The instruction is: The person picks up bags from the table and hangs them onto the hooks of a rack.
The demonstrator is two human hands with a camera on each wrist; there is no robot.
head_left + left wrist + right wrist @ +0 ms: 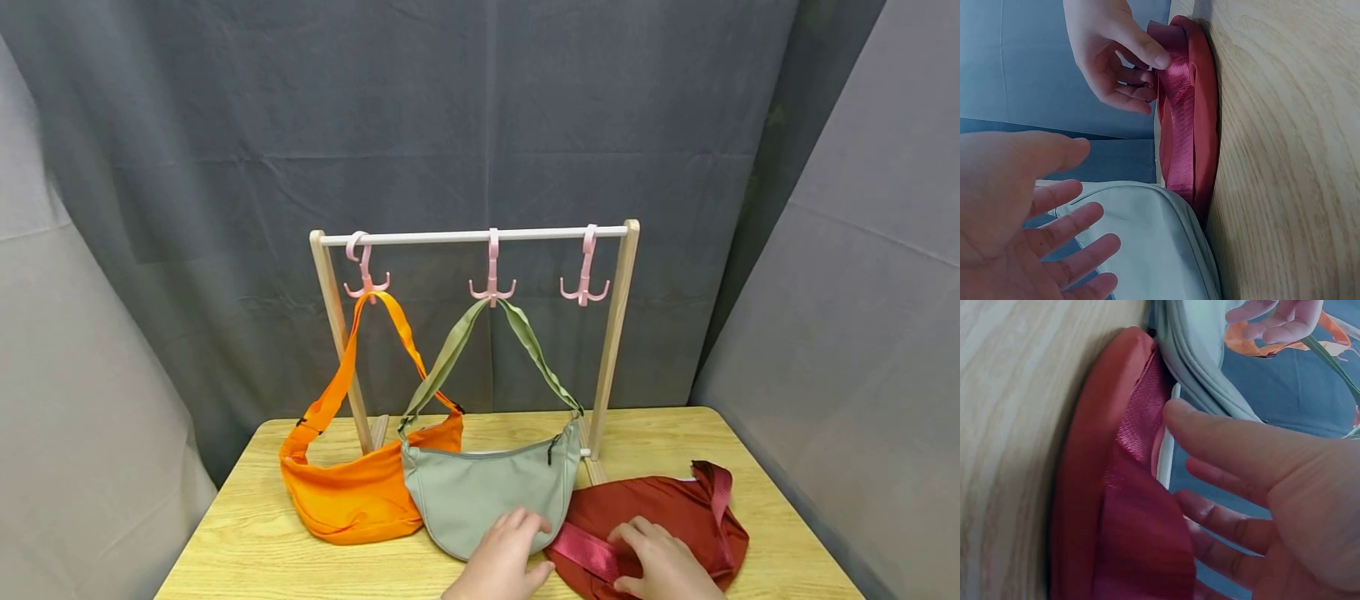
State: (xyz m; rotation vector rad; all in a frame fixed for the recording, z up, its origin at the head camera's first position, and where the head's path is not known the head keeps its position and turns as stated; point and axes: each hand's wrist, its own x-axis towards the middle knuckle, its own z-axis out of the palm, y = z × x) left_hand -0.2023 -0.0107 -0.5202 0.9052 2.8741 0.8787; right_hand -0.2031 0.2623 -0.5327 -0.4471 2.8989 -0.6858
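My left hand is spread in front of the sage-green shoulder bag, whose strap loops over the middle pink hook. In the left wrist view, the left hand has its fingers apart and holds nothing. A dark red bag lies on the table at the right with a shiny crimson strap across it. Over that bag is my right hand. The right wrist view shows the right hand with thumb and fingers apart beside the strap; whether the fingertips touch it is unclear.
An orange bag hangs by its strap from the left pink hook. The right pink hook bears no bag. All hooks sit on a white bar between wooden posts on a wood-grain table. Grey curtains stand behind.
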